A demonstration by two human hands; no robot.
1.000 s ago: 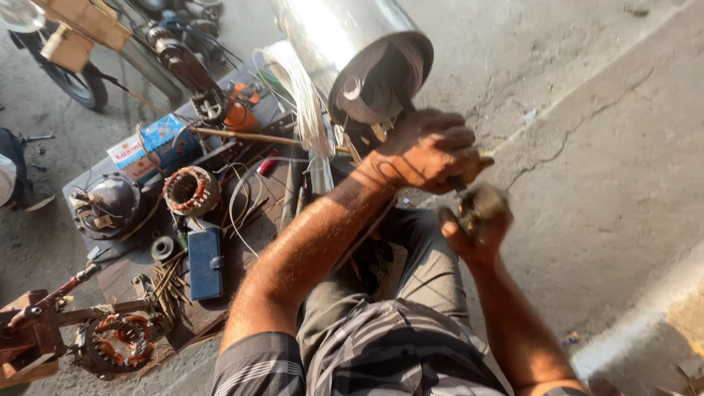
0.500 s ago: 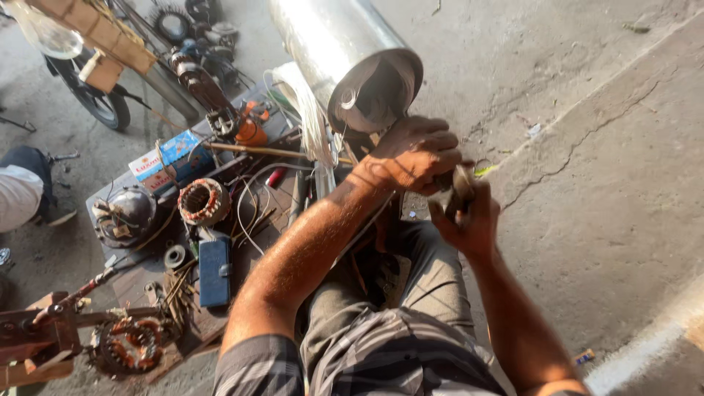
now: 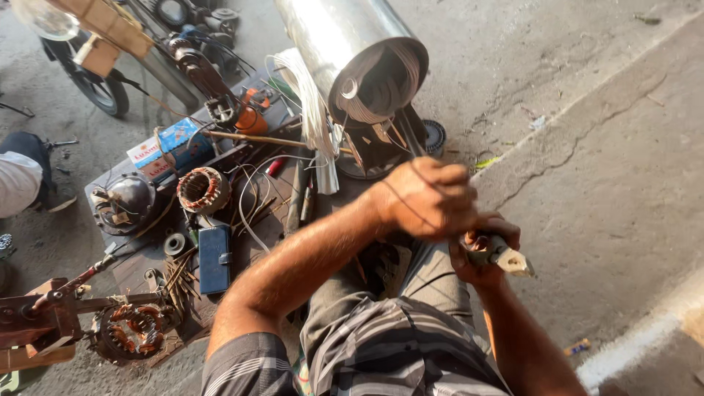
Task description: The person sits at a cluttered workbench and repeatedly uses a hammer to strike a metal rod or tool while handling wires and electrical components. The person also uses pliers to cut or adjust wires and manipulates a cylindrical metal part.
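**Both hands closed over a small pale part, low board crowded to the left**

While I scan from the left, a winding jig and a copper-wound stator sit at the near corner of the low desk, with a dark domed housing, a second wound stator and a blue case packed close behind. Loose white wire hangs beside the big shiny metal cylinder.

Compared with a second ago, the left hand has come down off the cylinder's mouth and now lies fisted over the right hand, the two touching. A thin dark strand crosses its back; I cannot tell what it grips. The right hand is wrapped tight around a small pale part, whose wedge tip pokes out rightward, above the lap. I judge the work has shifted from the cylinder to this held piece.

Room is tight leftward, where tools crowd the desk edge; to the right bare concrete floor lies open up to a pale painted line.
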